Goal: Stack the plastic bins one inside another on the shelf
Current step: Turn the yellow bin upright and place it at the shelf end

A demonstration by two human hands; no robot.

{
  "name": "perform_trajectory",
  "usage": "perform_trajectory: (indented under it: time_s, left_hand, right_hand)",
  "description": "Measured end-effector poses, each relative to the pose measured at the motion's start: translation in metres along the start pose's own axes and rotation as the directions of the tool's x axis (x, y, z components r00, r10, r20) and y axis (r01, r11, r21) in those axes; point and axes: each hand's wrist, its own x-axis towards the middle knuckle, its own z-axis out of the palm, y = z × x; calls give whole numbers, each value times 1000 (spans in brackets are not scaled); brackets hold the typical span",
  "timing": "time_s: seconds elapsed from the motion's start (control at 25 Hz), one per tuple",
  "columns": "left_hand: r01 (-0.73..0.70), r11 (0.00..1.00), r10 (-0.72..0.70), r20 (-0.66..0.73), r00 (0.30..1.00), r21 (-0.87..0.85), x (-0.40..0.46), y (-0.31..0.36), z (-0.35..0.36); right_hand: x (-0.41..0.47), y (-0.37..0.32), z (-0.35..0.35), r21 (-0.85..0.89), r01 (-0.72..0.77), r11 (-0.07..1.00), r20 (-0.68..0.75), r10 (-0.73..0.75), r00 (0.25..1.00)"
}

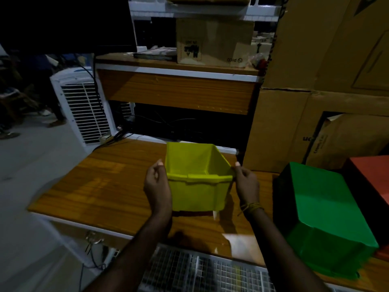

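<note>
Both hands, left hand (156,182) and right hand (246,182), pinch the yellow bin (196,178) rim; left of the green bin (324,218), thin fingertip grips risk slippage.

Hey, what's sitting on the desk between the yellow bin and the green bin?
Nothing: in the head view, only bare wooden desk top separates the yellow bin from the green bin, apart from the right hand gripping the yellow bin's corner.

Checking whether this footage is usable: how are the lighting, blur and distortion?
Head view: dim overall, corners nearly black; the yellow bin and green bin stay vivid; glare patch on the wooden table near the front edge; wide-angle bending at the edges; both hands slightly soft.
</note>
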Motion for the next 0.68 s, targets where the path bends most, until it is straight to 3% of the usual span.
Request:
perform_trajectory:
  time_s: [0.12,0.28,0.48,0.68]
  left_hand:
    - [-61,996,59,-41,997,-67,20,21,10]
    - [-56,998,55,-63,997,-25,37,24,14]
    - [65,983,-85,113,990,170,61,-13,-8]
    - [112,899,-219,214,952,423,91,-42,-27]
  right_hand:
    - [11,-29,-2,97,85,992,-3,-85,996]
    - [16,-28,3,109,66,992,16,-68,998]
    - [1,-1,25,-40,-63,997,30,65,997]
    - [-17,16,61,-166,-151,974,-30,148,988]
